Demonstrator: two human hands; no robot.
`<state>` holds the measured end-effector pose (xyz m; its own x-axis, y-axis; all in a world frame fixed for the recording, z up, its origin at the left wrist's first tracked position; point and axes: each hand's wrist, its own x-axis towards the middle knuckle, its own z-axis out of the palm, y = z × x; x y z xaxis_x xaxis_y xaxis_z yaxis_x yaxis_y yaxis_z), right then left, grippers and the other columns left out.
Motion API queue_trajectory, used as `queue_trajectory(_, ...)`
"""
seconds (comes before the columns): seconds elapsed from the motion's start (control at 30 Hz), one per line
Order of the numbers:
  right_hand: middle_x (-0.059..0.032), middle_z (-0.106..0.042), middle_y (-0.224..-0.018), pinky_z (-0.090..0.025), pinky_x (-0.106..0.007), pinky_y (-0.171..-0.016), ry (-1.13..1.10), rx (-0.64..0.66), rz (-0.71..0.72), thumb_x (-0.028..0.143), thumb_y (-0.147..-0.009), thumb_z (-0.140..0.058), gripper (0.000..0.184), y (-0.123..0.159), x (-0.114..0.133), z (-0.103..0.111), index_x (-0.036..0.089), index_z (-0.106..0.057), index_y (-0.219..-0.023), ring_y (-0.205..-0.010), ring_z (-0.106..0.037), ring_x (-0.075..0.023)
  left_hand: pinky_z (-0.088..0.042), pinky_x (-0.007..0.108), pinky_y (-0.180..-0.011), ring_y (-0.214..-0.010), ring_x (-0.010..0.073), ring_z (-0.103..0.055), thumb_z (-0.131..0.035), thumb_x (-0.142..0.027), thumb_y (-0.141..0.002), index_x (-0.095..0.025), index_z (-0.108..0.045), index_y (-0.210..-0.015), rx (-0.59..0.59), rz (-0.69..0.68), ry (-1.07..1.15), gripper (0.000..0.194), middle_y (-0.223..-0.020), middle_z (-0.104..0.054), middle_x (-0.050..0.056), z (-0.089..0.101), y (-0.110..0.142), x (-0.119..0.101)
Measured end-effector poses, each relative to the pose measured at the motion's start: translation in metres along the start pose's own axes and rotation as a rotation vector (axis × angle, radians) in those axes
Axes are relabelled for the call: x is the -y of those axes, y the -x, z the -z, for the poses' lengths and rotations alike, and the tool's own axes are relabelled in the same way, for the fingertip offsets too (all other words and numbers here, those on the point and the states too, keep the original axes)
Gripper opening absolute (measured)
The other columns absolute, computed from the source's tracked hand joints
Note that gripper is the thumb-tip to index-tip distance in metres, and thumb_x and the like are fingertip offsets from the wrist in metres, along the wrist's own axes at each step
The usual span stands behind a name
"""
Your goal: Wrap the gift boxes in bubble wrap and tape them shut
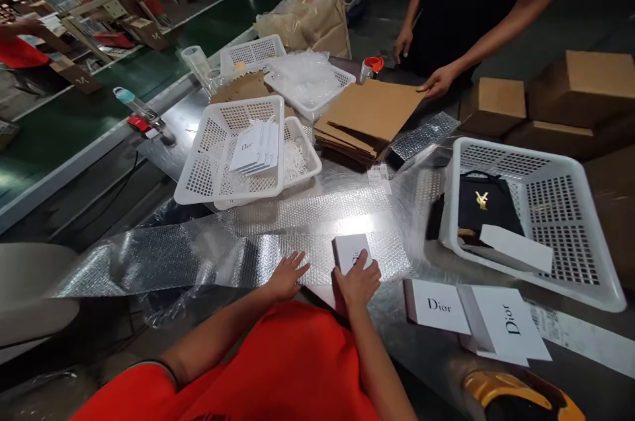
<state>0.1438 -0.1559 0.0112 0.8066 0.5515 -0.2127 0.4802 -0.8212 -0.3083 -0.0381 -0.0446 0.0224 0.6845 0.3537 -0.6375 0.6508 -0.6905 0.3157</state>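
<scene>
A white Dior box [349, 250] lies on a strip of bubble wrap [198, 252] spread over the metal table. My right hand [358, 280] grips the near end of this box, its fingers covering part of the lettering. To the left, my left hand [288, 275] rests at the near edge of the bubble wrap with fingers spread, holding nothing. Two more Dior boxes, one white box [439, 307] and a larger white box [506, 322], sit on the table to the right of my right hand.
A white basket [198, 169] holds white Dior bags. Another basket [595, 262] contains a black YSL bag [483, 202]. Across the table, a co-worker's hand [439, 81] touches stacked brown cardboard [377, 110]. An orange tape dispenser [520, 394] stands at front right; cartons [496, 103] are behind.
</scene>
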Motion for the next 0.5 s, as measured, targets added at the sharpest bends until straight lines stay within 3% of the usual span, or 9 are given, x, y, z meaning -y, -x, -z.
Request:
queue_trajectory(0.17, -0.0275, -0.044, -0.148, -0.038, -0.055, -0.105, -0.017, 0.037, 0.042, 0.057, -0.088, -0.056, 0.076, -0.02, -0.014, 0.031, 0.011, -0.04, -0.146, -0.135, -0.04, -0.0441, -0.027, 0.051, -0.124, -0.152, 0.0329, -0.029, -0.058, -0.025, -0.088, -0.02, -0.05, -0.148, -0.086, 0.028, 0.01, 0.061, -0.165, -0.032, 0.013, 0.014, -0.007, -0.021)
queue_trajectory(0.27, -0.0268, -0.054, -0.138, -0.041, -0.044, -0.104, 0.067, 0.056, 0.02, 0.036, -0.099, -0.041, 0.055, -0.058, -0.035, 0.061, 0.004, -0.041, -0.144, -0.129, -0.051, -0.0345, -0.031, 0.045, -0.124, -0.149, 0.0288, -0.035, -0.053, -0.022, -0.091, -0.021, -0.048, -0.149, -0.177, -0.072, 0.012, 0.058, -0.164, -0.034, 0.012, 0.027, -0.018, -0.049)
queue_trajectory(0.33, -0.0262, -0.059, -0.13, -0.044, -0.041, -0.099, 0.153, 0.101, -0.035, 0.022, -0.098, -0.037, 0.047, -0.085, -0.048, 0.075, 0.002, -0.047, -0.14, -0.121, -0.058, -0.0321, -0.03, 0.047, -0.124, -0.15, 0.0294, -0.033, -0.053, -0.019, -0.091, -0.022, -0.044, -0.151, -0.203, -0.182, -0.016, 0.061, -0.166, -0.03, 0.011, 0.035, -0.024, -0.069)
queue_trajectory(0.4, -0.0276, -0.061, -0.123, -0.047, -0.042, -0.092, 0.198, 0.15, -0.084, 0.016, -0.096, -0.04, 0.043, -0.107, -0.057, 0.083, 0.0, -0.053, -0.133, -0.113, -0.063, -0.0335, -0.029, 0.052, -0.123, -0.151, 0.0325, -0.03, -0.055, -0.018, -0.09, -0.022, -0.043, -0.152, -0.191, -0.252, -0.061, 0.063, -0.168, -0.025, 0.012, 0.041, -0.028, -0.086)
queue_trajectory(0.5, -0.0283, -0.065, -0.114, -0.05, -0.042, -0.086, 0.218, 0.206, -0.12, 0.017, -0.093, -0.051, 0.037, -0.124, -0.064, 0.086, -0.001, -0.061, -0.123, -0.108, -0.067, -0.0353, -0.028, 0.06, -0.121, -0.152, 0.0371, -0.027, -0.056, -0.018, -0.091, -0.023, -0.043, -0.152, -0.129, -0.241, -0.137, 0.062, -0.168, -0.024, 0.013, 0.046, -0.03, -0.101)
